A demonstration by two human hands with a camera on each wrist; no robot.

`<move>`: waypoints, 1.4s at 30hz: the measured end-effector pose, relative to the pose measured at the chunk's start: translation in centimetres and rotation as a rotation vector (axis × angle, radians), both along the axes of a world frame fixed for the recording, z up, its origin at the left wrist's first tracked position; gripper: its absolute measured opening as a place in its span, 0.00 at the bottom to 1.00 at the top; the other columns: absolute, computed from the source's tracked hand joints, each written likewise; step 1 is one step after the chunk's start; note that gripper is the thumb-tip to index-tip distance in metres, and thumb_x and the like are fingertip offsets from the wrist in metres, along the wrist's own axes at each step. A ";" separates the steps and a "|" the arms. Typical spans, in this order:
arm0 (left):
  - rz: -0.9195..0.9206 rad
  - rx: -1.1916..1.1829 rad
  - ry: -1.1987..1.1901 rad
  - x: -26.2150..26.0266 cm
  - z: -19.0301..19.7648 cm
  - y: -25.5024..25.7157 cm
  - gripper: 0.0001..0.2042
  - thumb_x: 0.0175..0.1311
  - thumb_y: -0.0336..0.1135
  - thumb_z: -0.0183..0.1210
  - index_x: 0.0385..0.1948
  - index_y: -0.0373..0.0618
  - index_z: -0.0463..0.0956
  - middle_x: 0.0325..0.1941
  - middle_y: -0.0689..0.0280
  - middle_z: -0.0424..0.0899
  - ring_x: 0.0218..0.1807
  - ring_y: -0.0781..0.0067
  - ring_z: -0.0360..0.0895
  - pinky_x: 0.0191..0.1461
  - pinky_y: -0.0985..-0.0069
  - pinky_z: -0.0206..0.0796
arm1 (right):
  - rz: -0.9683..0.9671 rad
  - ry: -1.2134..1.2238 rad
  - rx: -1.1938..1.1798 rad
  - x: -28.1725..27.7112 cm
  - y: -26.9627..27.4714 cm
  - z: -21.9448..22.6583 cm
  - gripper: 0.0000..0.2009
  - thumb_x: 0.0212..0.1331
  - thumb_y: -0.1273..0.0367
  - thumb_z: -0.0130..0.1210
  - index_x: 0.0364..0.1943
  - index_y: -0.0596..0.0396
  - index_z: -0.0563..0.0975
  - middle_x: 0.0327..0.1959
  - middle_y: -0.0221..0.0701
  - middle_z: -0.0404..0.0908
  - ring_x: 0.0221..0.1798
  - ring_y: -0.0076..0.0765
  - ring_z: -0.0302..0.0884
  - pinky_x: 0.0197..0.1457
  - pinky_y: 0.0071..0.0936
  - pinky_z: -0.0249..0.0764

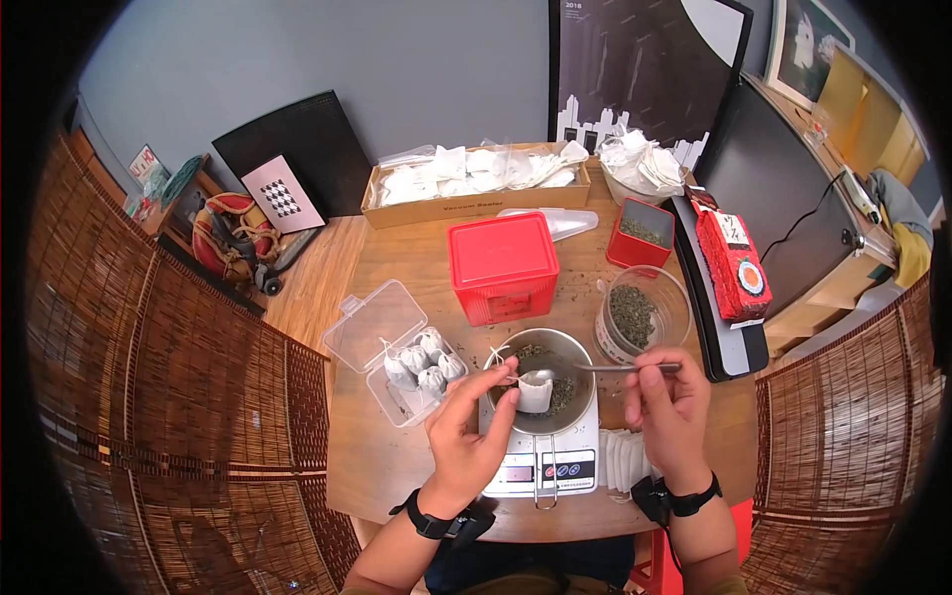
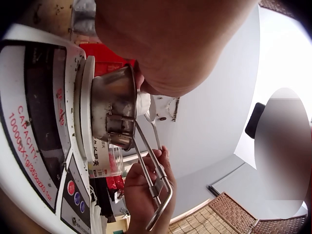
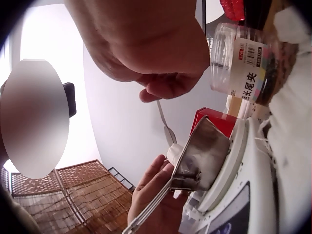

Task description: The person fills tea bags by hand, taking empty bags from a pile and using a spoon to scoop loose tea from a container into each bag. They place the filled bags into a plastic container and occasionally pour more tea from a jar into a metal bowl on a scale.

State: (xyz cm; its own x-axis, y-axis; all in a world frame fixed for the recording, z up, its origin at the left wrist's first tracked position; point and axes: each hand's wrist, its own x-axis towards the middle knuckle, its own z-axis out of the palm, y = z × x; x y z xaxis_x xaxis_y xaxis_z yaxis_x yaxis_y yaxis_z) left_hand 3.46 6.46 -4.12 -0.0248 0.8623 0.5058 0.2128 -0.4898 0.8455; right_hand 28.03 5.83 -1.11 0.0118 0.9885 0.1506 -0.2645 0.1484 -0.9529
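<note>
My left hand (image 1: 470,424) pinches a small white drawstring tea bag (image 1: 535,395) by its upper edge, over a metal cup (image 1: 567,420) with a wire handle. Loose dried leaves line the cup's bottom. A spoon (image 1: 613,368) is gripped near its handle end by my right hand (image 1: 674,412), its bowl right at the bag's mouth. In the left wrist view the white bag (image 2: 143,103) shows just past the cup's rim, with the spoon (image 2: 152,114) beside it. The cup stands on a white digital scale (image 1: 585,474).
Left of the scale, an open clear plastic box (image 1: 382,397) holds several filled bags. A clear jar of leaves (image 1: 643,313) stands right of the cup, a red tin (image 1: 504,268) behind it. Flat white bags (image 1: 623,462) lie by the scale. A cardboard box (image 1: 476,193) of bags stands farther back.
</note>
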 end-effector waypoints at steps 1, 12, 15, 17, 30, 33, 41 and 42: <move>0.013 -0.004 -0.015 0.1 0.0 0.0 0.19 0.68 0.14 0.67 0.60 0.33 0.81 0.61 0.48 0.90 0.55 0.67 0.89 0.68 0.67 0.76 | -0.090 0.004 -0.015 -0.2 0.1 0.1 0.07 0.81 0.68 0.60 0.53 0.56 0.79 0.41 0.31 0.86 0.28 0.17 0.78 0.29 0.16 0.71; 0.073 0.090 0.024 -0.1 0.0 0.0 0.10 0.66 0.19 0.72 0.47 0.40 0.88 0.48 0.59 0.97 0.48 0.75 0.92 0.67 0.69 0.61 | -0.215 -0.139 -0.001 -0.6 -0.6 0.2 0.07 0.81 0.67 0.61 0.47 0.56 0.78 0.32 0.29 0.86 0.26 0.16 0.77 0.29 0.15 0.70; 0.068 0.125 -0.019 -0.1 -0.2 0.0 0.10 0.66 0.17 0.71 0.46 0.39 0.88 0.47 0.59 0.96 0.47 0.72 0.92 0.62 0.69 0.65 | -0.137 -0.204 0.012 -0.8 -0.7 -0.1 0.06 0.80 0.69 0.61 0.46 0.57 0.78 0.30 0.28 0.85 0.26 0.15 0.77 0.30 0.15 0.70; 0.011 0.125 -0.069 -0.3 -0.6 -0.1 0.12 0.68 0.12 0.67 0.49 0.36 0.84 0.46 0.53 0.94 0.50 0.65 0.91 0.61 0.68 0.75 | -0.050 -0.273 -0.026 -0.7 -0.6 -0.1 0.06 0.80 0.70 0.61 0.45 0.58 0.78 0.30 0.27 0.85 0.27 0.15 0.78 0.30 0.15 0.72; -0.066 0.116 -0.113 -0.2 -0.3 -0.6 0.10 0.71 0.12 0.62 0.49 0.34 0.82 0.48 0.51 0.91 0.50 0.62 0.92 0.51 0.71 0.83 | -0.142 -0.272 0.014 -1.5 0.1 -0.4 0.06 0.79 0.73 0.60 0.52 0.62 0.80 0.40 0.34 0.89 0.30 0.18 0.82 0.33 0.18 0.78; -0.087 0.076 -0.153 -0.1 -0.3 -0.7 0.09 0.74 0.13 0.60 0.50 0.34 0.81 0.49 0.51 0.90 0.49 0.62 0.92 0.45 0.74 0.83 | -0.079 -0.160 -0.142 -1.4 0.4 -0.3 0.08 0.79 0.72 0.61 0.55 0.60 0.81 0.42 0.34 0.90 0.30 0.16 0.81 0.32 0.17 0.76; -0.123 0.011 -0.279 0.2 0.1 -0.6 0.08 0.76 0.15 0.59 0.51 0.34 0.79 0.50 0.51 0.89 0.50 0.59 0.93 0.43 0.74 0.85 | 0.032 -0.063 -0.302 -0.8 0.8 -1.1 0.11 0.79 0.68 0.62 0.58 0.57 0.82 0.44 0.34 0.91 0.29 0.16 0.81 0.30 0.15 0.76; -0.123 0.011 -0.279 0.2 0.0 -0.6 0.08 0.76 0.15 0.59 0.51 0.34 0.79 0.50 0.51 0.89 0.50 0.59 0.93 0.43 0.74 0.85 | 0.032 -0.063 -0.302 -0.8 0.9 -1.2 0.11 0.79 0.68 0.62 0.58 0.57 0.82 0.44 0.34 0.91 0.29 0.16 0.81 0.30 0.15 0.76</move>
State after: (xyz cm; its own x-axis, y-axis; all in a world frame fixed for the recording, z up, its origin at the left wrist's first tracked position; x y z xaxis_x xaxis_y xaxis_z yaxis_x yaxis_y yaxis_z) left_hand 3.61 5.82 -4.09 -0.0597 0.8618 0.5037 -0.0881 -0.5072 0.8573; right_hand 27.20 6.70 -2.27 -0.0202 0.9884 -0.1506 -0.2036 -0.1515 -0.9673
